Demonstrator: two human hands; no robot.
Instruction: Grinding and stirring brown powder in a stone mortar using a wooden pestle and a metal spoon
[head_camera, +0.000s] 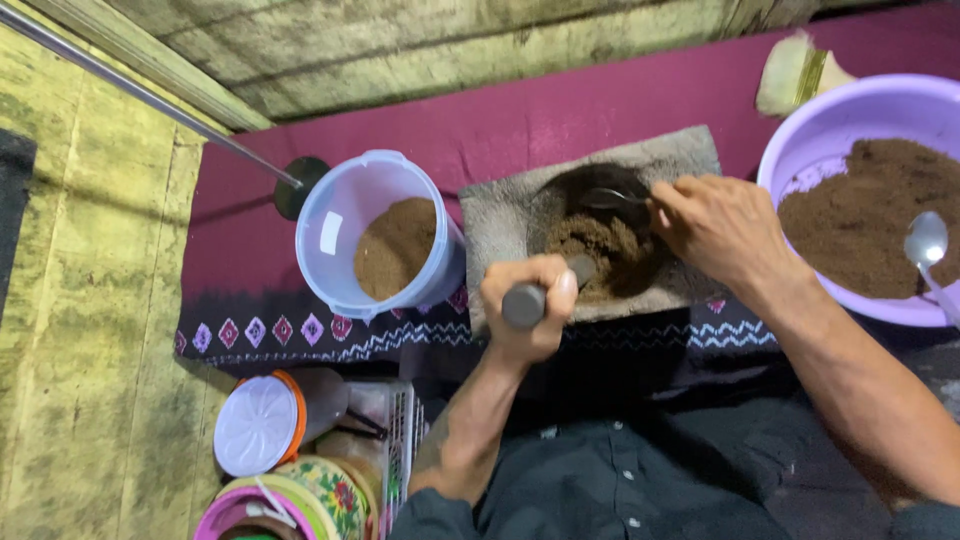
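the left hand (530, 305) is gripping a pestle (540, 293) angled into the mortar (600, 235) of brown powder on a grey mat (520, 215). the right hand (715, 225) is pinching a spoon (610, 198) at the mortar's far rim. left of the mortar is sitting a clear tub (375, 235), right of it a purple basin (860, 180).

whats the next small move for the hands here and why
Probably press the dark pestle down into the brown powder. The left hand already grips it, tip in the dark stone mortar on the grey towel, and the right hand holds a metal spoon at the mortar's far side, where powder looks heaped and clumpy.
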